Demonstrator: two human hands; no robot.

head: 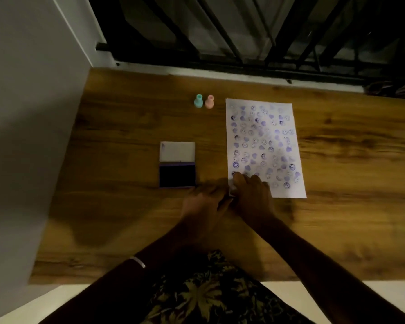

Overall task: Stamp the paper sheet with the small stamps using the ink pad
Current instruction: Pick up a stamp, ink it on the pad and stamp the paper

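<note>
Nearest of all, leaf-print cloth across the lap, with both forearms reaching out over it onto the table. Thin bangle on the left wrist.

Left hand and right hand meeting at the near left corner of the sheet. Right fingertips lying on the paper itself, knuckles raised; left fingers pointing in at the same corner from the bare wood. Too blurred to tell whether either is pinching the corner or only pressing on it. No stamp visible in either.

Sheet lying flat to the right of centre, long side running away, covered nearly edge to edge in purple hearts and smiling faces. Looks close to full, so probably little stamping left on this side.

Ink pad open just left of the sheet, dark face up, pale lid folded back behind it. Teal stamp and pink stamp standing upright side by side, farther back, well apart from the hands.

Handling, as a judgement: thin, light and limp paper, likely to slide on smooth wood and crease if grabbed. Best pinned flat with spread fingers, or lifted by a corner between thumb and finger. Keep off fresh ink, which may smear. Stamps small, rigid and light: take by the narrow neck, with a fingertip pinch.
</note>
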